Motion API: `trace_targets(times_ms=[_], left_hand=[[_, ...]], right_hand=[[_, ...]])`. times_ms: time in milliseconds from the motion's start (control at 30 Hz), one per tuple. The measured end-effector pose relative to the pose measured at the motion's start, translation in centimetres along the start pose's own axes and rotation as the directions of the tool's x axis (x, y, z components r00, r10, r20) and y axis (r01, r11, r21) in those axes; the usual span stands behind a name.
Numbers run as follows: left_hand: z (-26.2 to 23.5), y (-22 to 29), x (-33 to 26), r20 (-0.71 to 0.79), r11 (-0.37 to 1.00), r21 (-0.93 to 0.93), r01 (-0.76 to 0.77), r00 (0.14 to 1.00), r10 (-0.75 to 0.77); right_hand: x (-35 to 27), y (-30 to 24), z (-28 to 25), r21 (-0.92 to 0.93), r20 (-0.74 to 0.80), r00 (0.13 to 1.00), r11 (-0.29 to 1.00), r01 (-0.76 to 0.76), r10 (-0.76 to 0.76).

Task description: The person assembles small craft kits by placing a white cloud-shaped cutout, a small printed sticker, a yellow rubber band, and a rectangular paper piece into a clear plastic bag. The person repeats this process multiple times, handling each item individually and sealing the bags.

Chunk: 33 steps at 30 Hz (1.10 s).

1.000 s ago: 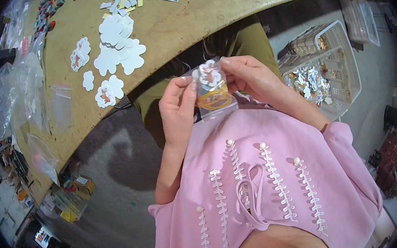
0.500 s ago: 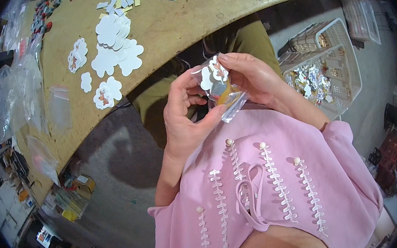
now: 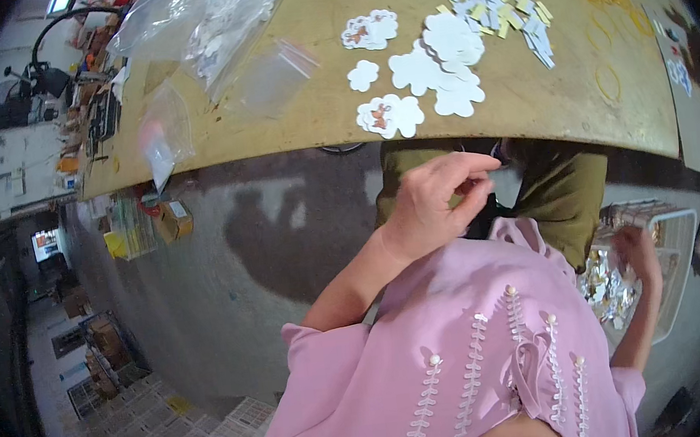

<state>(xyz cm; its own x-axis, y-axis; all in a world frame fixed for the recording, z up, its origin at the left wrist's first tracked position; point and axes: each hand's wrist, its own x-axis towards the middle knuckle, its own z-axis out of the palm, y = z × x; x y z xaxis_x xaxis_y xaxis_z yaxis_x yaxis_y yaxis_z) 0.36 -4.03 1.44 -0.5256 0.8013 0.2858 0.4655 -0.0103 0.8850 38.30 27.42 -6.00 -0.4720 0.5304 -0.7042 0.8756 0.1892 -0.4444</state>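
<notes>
Shiny small packets (image 3: 609, 289) piled in white wire basket (image 3: 673, 223), lower right, beside table edge

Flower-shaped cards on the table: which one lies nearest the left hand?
The printed flower-shaped card at the table's near edge, directly above the left hand; the other cards lie farther back.

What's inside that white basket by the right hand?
The basket holds a heap of small shiny packets; the right hand reaches into them. The hand and pink blouse cover its near part.

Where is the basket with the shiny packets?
The white basket sits low at the person's right, below the table edge. The right hand reaches into it.
</notes>
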Motion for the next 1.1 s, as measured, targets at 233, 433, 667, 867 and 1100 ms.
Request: trace_targets(times_ms=[233, 433, 667, 867, 1100], left_hand=[[-10.8, -3.8, 1.3, -0.410, 0.785, 0.560, 0.266, 0.912, -0.017], [-18.5, -10.9, 3.2, -0.478, 0.357, 0.849, 0.391, 0.855, 0.202], [-19.1, -12.0, 3.2, -0.657, 0.732, 0.430, 0.529, 0.739, -0.149], [-19.5, -13.3, 2.6, -0.705, 0.828, 0.338, 0.447, 0.703, -0.092], [-19.8, -10.7, 3.9, -0.589, 0.627, 0.600, 0.497, 0.805, -0.075]], right_hand=[[1.7, 22.2, 3.0, -0.741, -0.184, 0.972, 0.670, -0.041, -0.143], [2.0, -1.1, 3.0, -0.648, -0.195, 0.951, 0.759, 0.059, -0.241], [-0.1, -16.8, 3.5, -0.523, -0.246, 0.833, 0.791, 0.317, -0.496], [-1.4, -25.8, 6.3, -0.207, -0.034, 0.731, 0.720, 0.662, -0.682], [-0.7, -28.3, 9.0, -0.165, 0.095, 0.614, 0.596, 0.786, -0.783]])
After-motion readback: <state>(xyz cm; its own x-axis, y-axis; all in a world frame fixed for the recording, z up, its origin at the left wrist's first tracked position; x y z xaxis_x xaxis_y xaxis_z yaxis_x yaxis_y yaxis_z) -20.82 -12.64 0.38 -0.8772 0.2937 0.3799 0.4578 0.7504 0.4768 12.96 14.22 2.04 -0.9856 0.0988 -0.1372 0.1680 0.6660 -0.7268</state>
